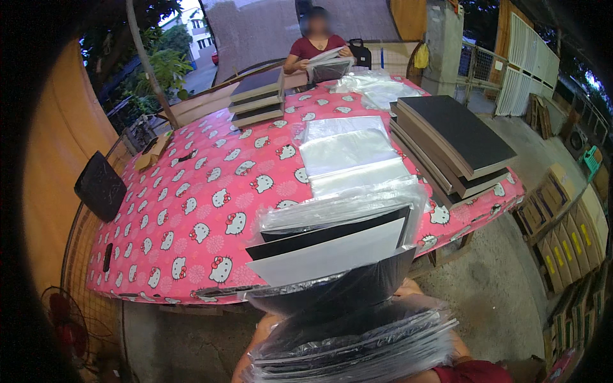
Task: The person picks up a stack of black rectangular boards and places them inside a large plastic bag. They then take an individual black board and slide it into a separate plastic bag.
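Observation:
A stack of black sheets in clear plastic sleeves [351, 341] is close in front of me, between my forearms. My left hand [271, 321] is at its left side, mostly covered by the plastic, and grips the stack's edge. At the right far edge my right hand [408, 287] is closed on the sleeved sheets, its fingertips partly hidden. Just beyond, on the table's near edge, a white board [329, 252] leans over a black board [319, 235], with more clear sleeves [338, 204] behind them.
Empty clear sleeves [351, 153] lie along the pink patterned tablecloth [191, 210]. Thick black boards are piled at the right [456, 134] and far left [258, 89]. Across the table a person [317, 51] handles a sleeved black sheet. A black chair back [101, 186] stands left; cardboard [562, 223] leans at right.

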Motion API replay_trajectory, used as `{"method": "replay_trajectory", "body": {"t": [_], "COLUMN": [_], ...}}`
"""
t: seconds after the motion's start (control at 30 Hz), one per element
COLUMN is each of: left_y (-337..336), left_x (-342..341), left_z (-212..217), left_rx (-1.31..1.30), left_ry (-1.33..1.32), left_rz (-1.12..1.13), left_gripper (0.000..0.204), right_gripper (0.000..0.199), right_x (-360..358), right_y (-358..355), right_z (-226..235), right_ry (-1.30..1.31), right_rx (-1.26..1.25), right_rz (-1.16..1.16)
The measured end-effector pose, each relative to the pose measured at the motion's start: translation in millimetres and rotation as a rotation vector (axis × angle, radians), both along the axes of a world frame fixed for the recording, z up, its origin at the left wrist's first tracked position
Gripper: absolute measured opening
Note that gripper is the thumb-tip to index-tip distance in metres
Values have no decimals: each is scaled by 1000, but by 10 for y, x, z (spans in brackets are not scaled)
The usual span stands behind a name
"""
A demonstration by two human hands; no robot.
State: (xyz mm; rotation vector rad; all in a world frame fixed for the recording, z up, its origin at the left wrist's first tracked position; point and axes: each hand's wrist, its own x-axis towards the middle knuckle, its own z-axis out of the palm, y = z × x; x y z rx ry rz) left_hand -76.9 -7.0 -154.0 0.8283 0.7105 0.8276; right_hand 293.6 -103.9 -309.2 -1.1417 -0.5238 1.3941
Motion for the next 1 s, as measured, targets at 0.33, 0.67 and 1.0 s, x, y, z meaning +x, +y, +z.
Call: {"method": "replay_trajectory", "body": {"t": [0.33,0.67,1.0], "left_y": [38,50,112], "left_x": [-170,-280,-350], "left_z": [-347,-463,-440], "left_rx": [166,226,309], "left_ry": [279,371,486], "left_rz": [-227,-338,-508], "left_gripper": [45,48,43], "right_gripper": [29,28,27], "right_x": [83,271,364], "right_y": [-146,-301,-351], "right_z": [-786,-1061,-1185], "right_ry": [-245,-414,-454], "right_rx": [-308,-404,-437], "right_rz": [17,-19,-36]}}
